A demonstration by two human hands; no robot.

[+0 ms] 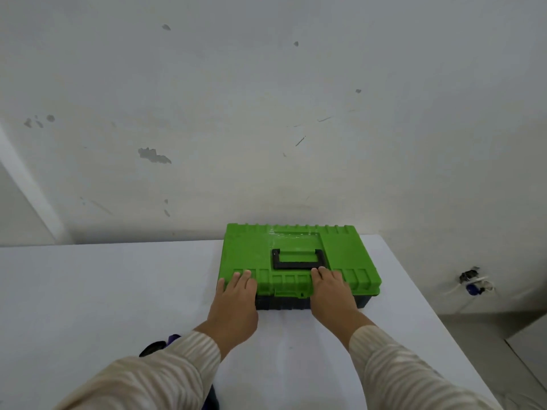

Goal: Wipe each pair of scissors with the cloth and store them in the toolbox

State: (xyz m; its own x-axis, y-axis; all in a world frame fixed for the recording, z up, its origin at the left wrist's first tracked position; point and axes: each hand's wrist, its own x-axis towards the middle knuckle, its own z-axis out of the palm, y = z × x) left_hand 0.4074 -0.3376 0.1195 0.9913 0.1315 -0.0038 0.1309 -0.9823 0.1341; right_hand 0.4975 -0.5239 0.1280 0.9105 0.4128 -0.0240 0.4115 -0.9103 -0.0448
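Head view: the toolbox is seen shut on the table, its long axis lying left to right. Both hands, left and right, are laid flat on its near edge, fingers spread, nothing gripped.

Both arms reach forward from the lower frame edge, forearms in ribbed cream sleeves that end at the wrists. Left hand: palm down, fingers extended and held close together, fingertips resting on the near-left part of the toolbox lid, thumb spread out to the left side. Right hand: palm down, fingers straight and together, fingertips just short of the lid's black handle, palm lying over the lid's near edge. Neither hand curls around anything; both lie flat. Wrists roughly level, forearms converging slightly toward the far edge of the tabletop.
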